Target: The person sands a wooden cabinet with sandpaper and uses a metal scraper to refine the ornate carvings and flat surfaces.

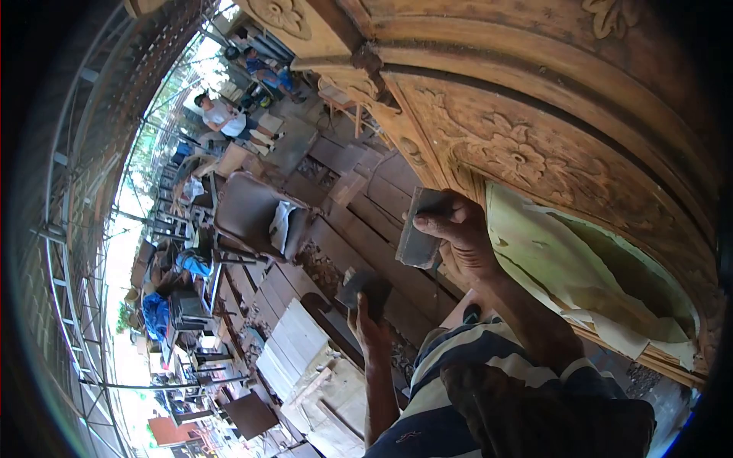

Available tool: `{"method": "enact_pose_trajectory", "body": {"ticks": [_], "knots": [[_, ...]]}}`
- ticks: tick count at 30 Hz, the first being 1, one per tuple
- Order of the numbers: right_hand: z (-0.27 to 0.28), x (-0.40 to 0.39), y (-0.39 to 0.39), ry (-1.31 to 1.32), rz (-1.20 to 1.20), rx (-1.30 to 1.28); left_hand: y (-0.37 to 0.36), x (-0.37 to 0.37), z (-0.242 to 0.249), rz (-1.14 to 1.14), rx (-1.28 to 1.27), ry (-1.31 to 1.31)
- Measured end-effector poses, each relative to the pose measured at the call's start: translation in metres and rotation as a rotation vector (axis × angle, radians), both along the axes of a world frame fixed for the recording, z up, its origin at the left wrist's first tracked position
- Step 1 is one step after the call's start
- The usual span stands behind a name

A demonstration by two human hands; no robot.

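Observation:
My right hand [467, 243] is raised in front of the carved wooden furniture [527, 156], its thumb and fingers closed on a flat grey block [418, 243] with a rough, pale edge. The block looks like a sanding block and is apart from the wood. Lower and to the left, my left hand [369, 327] grips a dark, flat piece [365, 291], perhaps sandpaper; its kind is hard to make out. The furniture has carved flowers and curved mouldings. Below its carved panel, torn pale-green paper [550, 256] hangs in an arched opening.
A brown padded chair [248, 214] stands on the plank floor [359, 221]. Pale boards [298, 359] lie near my left arm. A person in a white shirt [225, 118] and another in blue [267, 72] sit farther off. Stacked furniture and a blue bundle [156, 316] line the left.

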State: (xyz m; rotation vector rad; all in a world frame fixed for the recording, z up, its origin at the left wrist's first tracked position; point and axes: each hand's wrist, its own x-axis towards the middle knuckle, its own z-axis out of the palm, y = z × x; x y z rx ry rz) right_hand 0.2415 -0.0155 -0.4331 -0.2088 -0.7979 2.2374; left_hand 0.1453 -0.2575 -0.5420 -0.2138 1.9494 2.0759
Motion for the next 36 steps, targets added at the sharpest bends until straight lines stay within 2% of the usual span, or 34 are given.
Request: {"method": "enact_pose_trajectory", "body": {"ticks": [1,3,4,5,7,8,9,10,11,13,14,18,20,21,22,23,25,27,29,30,32,33,34,36], "knots": [[-0.001,-0.002,0.003,0.014,0.091,-0.017,0.001,0.001,0.003,0.075,0.093,-0.097],[0.004,-0.006,-0.001,0.113,0.072,-0.075,-0.033,0.006,-0.013,-0.438,-0.973,0.971],[0.008,-0.011,-0.004,0.207,0.062,-0.13,-0.043,0.007,-0.02,-0.427,-0.971,1.009],[0.014,-0.01,-0.006,0.258,0.057,-0.115,-0.05,0.003,-0.027,-0.409,-1.073,1.101],[0.03,-0.01,-0.006,-0.116,0.037,0.137,-0.025,-0.035,-0.013,-0.32,-1.174,1.263],[0.039,-0.02,-0.008,-0.057,0.032,0.159,-0.01,-0.048,0.005,-0.153,-0.594,0.845],[0.046,-0.029,-0.009,-0.026,-0.103,0.282,0.003,-0.057,0.025,-0.03,-0.014,0.404],[0.054,-0.034,-0.01,-0.008,-0.24,0.391,0.018,-0.065,0.064,-0.061,0.068,0.509],[0.066,-0.039,-0.008,0.015,-0.243,0.392,0.027,-0.071,0.098,-0.034,0.076,0.594],[0.103,-0.048,0.006,-0.047,-0.809,0.894,0.05,-0.081,0.165,0.023,0.101,0.809],[0.125,-0.052,0.009,-0.009,-0.908,0.91,0.057,-0.089,0.194,0.04,0.127,0.864],[0.188,-0.072,0.016,0.017,-1.051,0.833,0.087,-0.118,0.32,0.086,0.324,1.028],[0.207,-0.08,0.019,0.07,-1.185,0.915,0.106,-0.124,0.377,0.051,0.467,1.072],[0.215,-0.083,0.021,0.072,-1.189,0.918,0.114,-0.129,0.401,-0.052,0.307,1.386],[0.222,-0.085,0.024,0.082,-1.271,0.949,0.134,-0.116,0.431,-0.098,0.576,1.292],[0.228,-0.087,0.026,0.091,-1.355,0.977,0.136,-0.142,0.449,0.164,0.103,1.832],[0.241,-0.097,0.032,0.106,-1.423,0.99,0.149,-0.17,0.487,0.407,-0.424,2.281],[0.256,-0.114,0.038,0.218,-1.599,0.881,0.18,-0.156,0.52,0.35,-0.388,2.283],[0.269,-0.121,0.04,0.267,-1.637,0.869,0.212,-0.14,0.537,-0.304,0.552,1.49],[0.277,-0.119,0.038,0.225,-1.629,0.865,0.223,-0.144,0.543,-0.308,0.552,1.493],[0.285,-0.115,0.035,0.166,-1.621,0.835,0.24,-0.151,0.55,-0.688,0.685,1.21],[0.284,-0.115,0.034,0.166,-1.627,0.83,0.245,-0.149,0.549,-0.694,0.683,1.213],[0.282,-0.114,0.034,0.112,-1.571,0.816,0.251,-0.146,0.544,-0.625,0.564,1.395],[0.283,-0.114,0.029,0.053,-1.513,0.798,0.255,-0.143,0.54,-0.574,0.473,1.509]]}}
